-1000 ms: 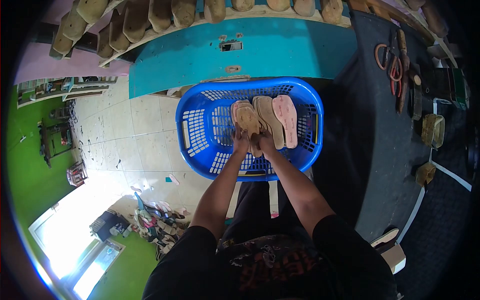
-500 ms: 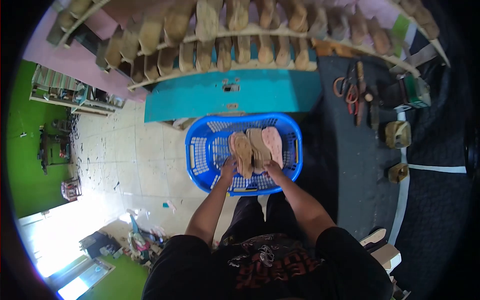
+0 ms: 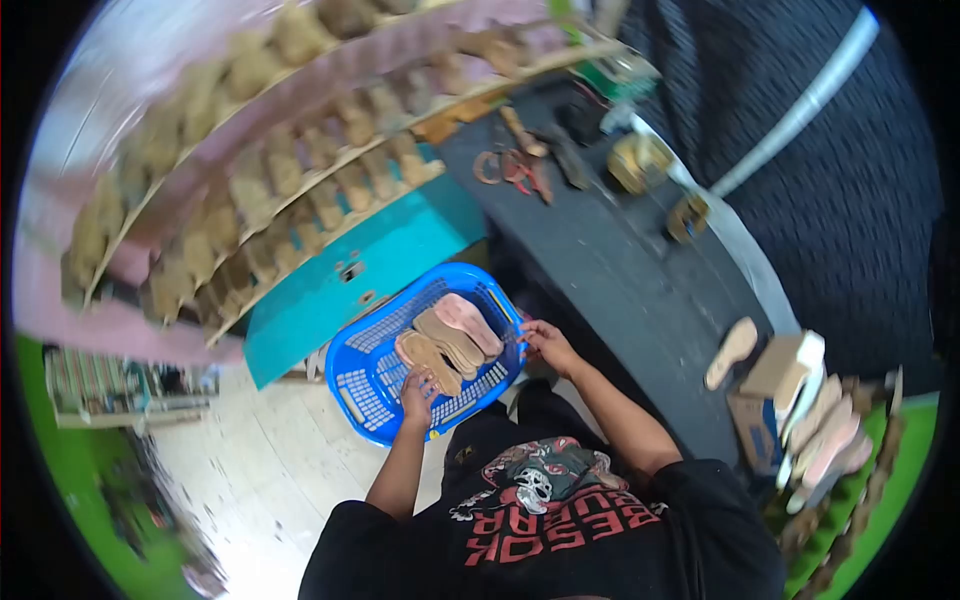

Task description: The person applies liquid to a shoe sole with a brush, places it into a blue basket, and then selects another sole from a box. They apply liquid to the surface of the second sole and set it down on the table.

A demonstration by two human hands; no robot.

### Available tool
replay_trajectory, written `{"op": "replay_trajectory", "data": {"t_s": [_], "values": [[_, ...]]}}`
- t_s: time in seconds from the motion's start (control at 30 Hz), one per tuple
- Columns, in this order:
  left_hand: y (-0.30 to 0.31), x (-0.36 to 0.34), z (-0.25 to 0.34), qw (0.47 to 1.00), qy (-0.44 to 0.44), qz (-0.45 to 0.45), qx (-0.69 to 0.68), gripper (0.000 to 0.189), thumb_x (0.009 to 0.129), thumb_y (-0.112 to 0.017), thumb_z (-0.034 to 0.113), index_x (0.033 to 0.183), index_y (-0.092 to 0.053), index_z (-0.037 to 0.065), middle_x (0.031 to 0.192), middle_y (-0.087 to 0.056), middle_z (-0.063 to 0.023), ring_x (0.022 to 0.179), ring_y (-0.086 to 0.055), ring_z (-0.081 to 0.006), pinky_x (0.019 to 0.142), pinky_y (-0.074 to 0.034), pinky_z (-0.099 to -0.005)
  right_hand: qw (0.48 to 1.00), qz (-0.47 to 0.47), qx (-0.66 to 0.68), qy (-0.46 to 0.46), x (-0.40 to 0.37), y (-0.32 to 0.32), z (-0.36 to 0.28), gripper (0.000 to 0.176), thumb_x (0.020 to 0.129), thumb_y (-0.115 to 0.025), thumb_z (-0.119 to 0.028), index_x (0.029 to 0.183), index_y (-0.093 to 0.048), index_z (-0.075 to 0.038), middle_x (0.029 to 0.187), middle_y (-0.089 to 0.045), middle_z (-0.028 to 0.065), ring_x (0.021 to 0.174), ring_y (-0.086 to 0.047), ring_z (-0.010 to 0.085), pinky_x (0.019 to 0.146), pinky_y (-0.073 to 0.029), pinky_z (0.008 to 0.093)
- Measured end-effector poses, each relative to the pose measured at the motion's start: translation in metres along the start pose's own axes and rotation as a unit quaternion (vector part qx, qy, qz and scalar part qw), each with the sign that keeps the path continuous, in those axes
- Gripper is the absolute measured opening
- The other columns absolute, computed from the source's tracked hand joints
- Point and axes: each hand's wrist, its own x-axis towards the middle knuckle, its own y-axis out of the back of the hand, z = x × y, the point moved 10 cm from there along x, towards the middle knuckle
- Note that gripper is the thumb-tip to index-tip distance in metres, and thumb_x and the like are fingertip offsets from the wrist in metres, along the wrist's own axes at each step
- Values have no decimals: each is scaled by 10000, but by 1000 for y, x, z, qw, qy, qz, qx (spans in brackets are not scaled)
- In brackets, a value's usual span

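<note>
A blue plastic basket (image 3: 375,434) stands on the floor in front of me. Stacked insole-shaped pieces lie inside it: tan ones (image 3: 428,350) at the left and middle, a pink one (image 3: 468,318) at the right. My left hand (image 3: 418,392), fingers spread, rests at the near end of the leftmost tan stack. Over the basket's right rim, my right hand (image 3: 543,342) has its fingers apart and holds nothing that I can see.
A dark worktable (image 3: 610,290) runs along the right, with red-handled pliers (image 3: 517,172), tape rolls (image 3: 640,163) and a single insole (image 3: 731,352). Wooden shoe lasts (image 3: 255,200) fill racks above a teal panel (image 3: 400,240). A cardboard box (image 3: 775,375) sits at the table's near end.
The view has turned toward the right, bringing the box and more insoles into sight. My right hand has left the insoles for the basket's right rim; my left hand stays by the tan stack.
</note>
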Motion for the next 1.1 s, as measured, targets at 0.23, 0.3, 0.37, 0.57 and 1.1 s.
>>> {"op": "replay_trajectory", "data": {"t_s": [0.23, 0.3, 0.37, 0.57, 1.1], "values": [[-211, -10, 85, 976, -148, -148, 60, 394, 1059, -491, 249, 1415, -542, 87, 1180, -619, -75, 1075, -649, -217, 912, -508, -347, 976, 119, 115, 139, -153, 87, -59, 287, 1050, -564, -147, 1314, -566, -33, 1112, -678, 63, 885, -682, 139, 796, -557, 289], [-293, -45, 120, 958, -184, -207, 72, 390, 1049, -515, 234, 1399, -547, 66, 1142, -620, -69, 1049, -651, -208, 895, -518, -334, 957, 164, 143, 189, -199, 123, -64, 297, 1040, -557, -119, 1322, -561, -25, 1132, -676, 65, 904, -683, 138, 811, -555, 282], [-364, -71, 134, 932, -202, -286, 95, 392, 1042, -537, 230, 1394, -546, 57, 1139, -624, -68, 1039, -652, -210, 890, -520, -332, 936, 213, 153, 233, -244, 156, -65, 302, 1034, -550, -105, 1325, -561, -25, 1142, -676, 67, 904, -685, 139, 809, -555, 284], [-503, -157, 48, 873, -91, -453, 156, 370, 1036, -556, 200, 1372, -551, 46, 1118, -638, -60, 1031, -655, -197, 891, -522, -334, 909, 284, 195, 234, -321, 210, -44, 297, 1021, -561, -102, 1309, -569, -29, 1141, -671, 63, 949, -673, 130, 835, -522, 265], [-576, -184, -55, 910, -48, -370, 182, 321, 1028, -564, 185, 1324, -590, 65, 1089, -649, -36, 997, -680, -178, 876, -529, -330, 926, 253, 161, 227, -316, 342, -43, 277, 985, -561, -23, 1259, -598, -31, 1069, -671, 37, 904, -633, 86, 808, -496, 236]]}}
